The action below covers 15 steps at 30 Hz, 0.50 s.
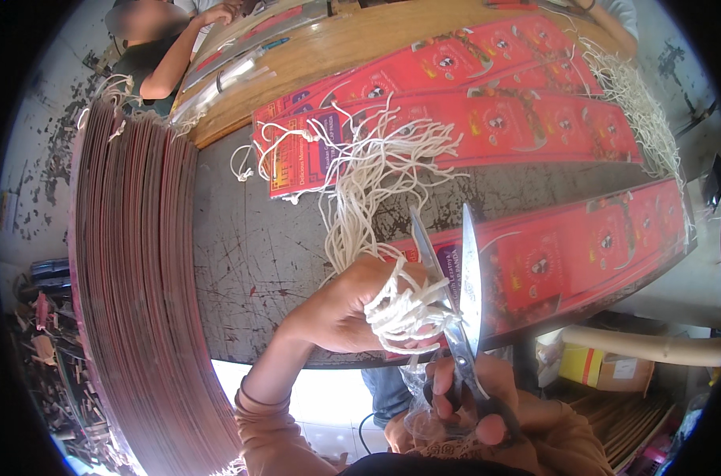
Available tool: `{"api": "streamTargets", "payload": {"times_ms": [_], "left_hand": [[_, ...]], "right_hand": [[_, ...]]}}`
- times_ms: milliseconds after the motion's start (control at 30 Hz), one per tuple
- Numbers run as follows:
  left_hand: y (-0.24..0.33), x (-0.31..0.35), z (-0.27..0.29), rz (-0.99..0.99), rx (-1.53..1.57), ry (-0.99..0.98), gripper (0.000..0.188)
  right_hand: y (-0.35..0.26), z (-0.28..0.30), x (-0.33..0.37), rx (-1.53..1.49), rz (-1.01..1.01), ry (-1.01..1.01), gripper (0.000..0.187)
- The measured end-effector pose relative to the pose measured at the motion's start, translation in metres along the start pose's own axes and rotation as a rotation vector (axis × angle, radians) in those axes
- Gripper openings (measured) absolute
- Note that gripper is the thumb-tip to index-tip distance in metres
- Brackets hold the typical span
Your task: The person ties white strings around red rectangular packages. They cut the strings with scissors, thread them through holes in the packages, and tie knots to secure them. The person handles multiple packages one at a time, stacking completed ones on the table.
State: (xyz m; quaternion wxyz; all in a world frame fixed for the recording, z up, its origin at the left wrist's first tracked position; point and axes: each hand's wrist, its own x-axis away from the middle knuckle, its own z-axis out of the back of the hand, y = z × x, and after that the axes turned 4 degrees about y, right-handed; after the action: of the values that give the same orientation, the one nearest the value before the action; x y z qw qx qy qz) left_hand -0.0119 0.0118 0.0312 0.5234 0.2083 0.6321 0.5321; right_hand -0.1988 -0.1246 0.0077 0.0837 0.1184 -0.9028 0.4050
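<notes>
My left hand is closed around a looped bundle of white cord, just above the near edge of the dark table. From the fist the same white strands run up to a loose spread of cords on the tabletop. In my right hand is a pair of scissors, fingers and thumb through its handles. Its blades stand apart and point away from me. The lower part of the blades lies against the right side of the bundle; whether cord is between them I cannot tell.
Red printed strips lie fanned across the table, another strip nearer me at right. A tall stack of thin boards stands at left. More white cords hang at far right. A person sits at the far left of a wooden tabletop.
</notes>
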Motion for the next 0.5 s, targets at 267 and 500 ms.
{"api": "streamTargets", "payload": {"times_ms": [267,500], "left_hand": [[-0.011,0.007,0.002,-0.003,0.067,-0.030,0.020],[-0.007,0.015,0.000,0.150,0.185,0.026,0.015]], "right_hand": [[-0.013,-0.002,-0.004,0.062,-0.066,-0.024,0.084],[-0.014,-0.003,-0.014,0.071,0.015,-0.136,0.076]]}}
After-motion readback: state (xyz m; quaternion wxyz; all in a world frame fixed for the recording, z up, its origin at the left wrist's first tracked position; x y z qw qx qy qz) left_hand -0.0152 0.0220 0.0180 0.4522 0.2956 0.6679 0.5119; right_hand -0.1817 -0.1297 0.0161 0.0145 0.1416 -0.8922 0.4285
